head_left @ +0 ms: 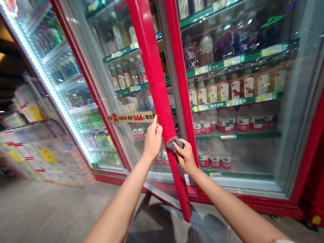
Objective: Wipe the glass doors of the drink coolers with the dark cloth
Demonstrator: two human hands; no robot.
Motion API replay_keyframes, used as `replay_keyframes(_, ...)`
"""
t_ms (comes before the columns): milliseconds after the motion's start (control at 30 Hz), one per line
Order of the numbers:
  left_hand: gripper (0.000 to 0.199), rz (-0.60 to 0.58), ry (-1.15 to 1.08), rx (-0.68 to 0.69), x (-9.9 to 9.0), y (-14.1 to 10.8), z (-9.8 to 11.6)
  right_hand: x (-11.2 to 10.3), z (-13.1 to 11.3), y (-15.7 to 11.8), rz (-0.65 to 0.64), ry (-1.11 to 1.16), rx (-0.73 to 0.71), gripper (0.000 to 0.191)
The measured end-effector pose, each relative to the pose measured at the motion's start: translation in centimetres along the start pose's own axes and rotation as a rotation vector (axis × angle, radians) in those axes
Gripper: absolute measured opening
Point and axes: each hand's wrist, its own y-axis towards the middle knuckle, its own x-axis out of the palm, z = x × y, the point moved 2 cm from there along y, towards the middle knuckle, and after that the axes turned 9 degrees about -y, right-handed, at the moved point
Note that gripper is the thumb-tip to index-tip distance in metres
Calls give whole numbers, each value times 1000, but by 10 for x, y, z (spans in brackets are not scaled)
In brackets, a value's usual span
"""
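Observation:
A red-framed glass fridge door point(151, 71) stands ajar in front of me, tilted in the view. My right hand point(187, 157) grips a bunched grey cloth point(172, 144) against the lower part of its red frame. On the glass just left of that frame rests my left hand point(153, 140), index finger stretched upward and thumb apart, holding nothing that I can see. Its other fingers are mostly hidden. The index fingertip meets the right end of a gold printed strip point(126, 117) on the glass.
Behind the closed right-hand glass are shelves with bottled drinks point(224, 91). Further left stands a lit fridge point(68, 77) with more bottles. Stacked cartons point(43, 158) line the far left, blurred. Below the door's lower corner lies grey floor point(63, 209).

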Motion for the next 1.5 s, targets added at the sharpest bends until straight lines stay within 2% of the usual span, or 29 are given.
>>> replay_keyframes(100, 54, -50, 49, 10, 15, 8, -9, 3, 19, -42, -30, 14, 69, 50)
replay_keyframes(233, 63, -141, 197, 136, 33, 8, -24, 9, 33, -41, -24, -24, 169, 53)
replay_keyframes(367, 60, -269, 407, 323, 50, -9, -44, 15, 43, -50, -62, -140, 208, 53)
replay_keyframes(467, 60, -384, 577, 354, 66, -14, -60, 14, 54, -74, -148, -240, 183, 56)
replay_keyframes(567, 64, -423, 696, 344, 82, -6, -71, 10, 65, -87, -216, -311, 157, 62)
replay_keyframes(667, 66, -440, 734, 328, 99, 8, -77, 2, 76, -81, -199, -334, 166, 62)
replay_keyframes(800, 66, -483, 730, 295, 114, 23, -79, -4, 84, -47, -69, -367, 180, 53)
replay_keyframes(867, 67, -497, 718, 285, 117, 26, -79, -1, 86, -28, -49, -439, 150, 51)
replay_keyframes(933, 68, -504, 705, 282, 116, 26, -79, 5, 86, -17, -99, -540, 93, 47)
replay_keyframes(1067, 67, -522, 698, 289, 106, 10, -84, 15, 87, -28, -395, -687, -73, 35)
replay_keyframes(1133, 65, -563, 708, 283, 100, -3, -89, 12, 86, -39, -556, -716, -171, 32)
replay_keyframes(1200, 63, -622, 721, 264, 96, -16, -94, 6, 85, -40, -648, -734, -239, 29)
replay_keyframes(1267, 61, -666, 731, 249, 94, -25, -97, 0, 82, -29, -651, -738, -255, 29)
replay_keyframes(1367, 61, -691, 726, 233, 95, -33, -99, -3, 81, -11, -582, -748, -238, 30)
replay_keyframes(1433, 60, -691, 721, 222, 99, -38, -100, 1, 84, -15, -598, -774, -286, 31)
replay_keyframes(1500, 59, -684, 719, 216, 103, -44, -102, 6, 90, -37, -696, -791, -401, 31)
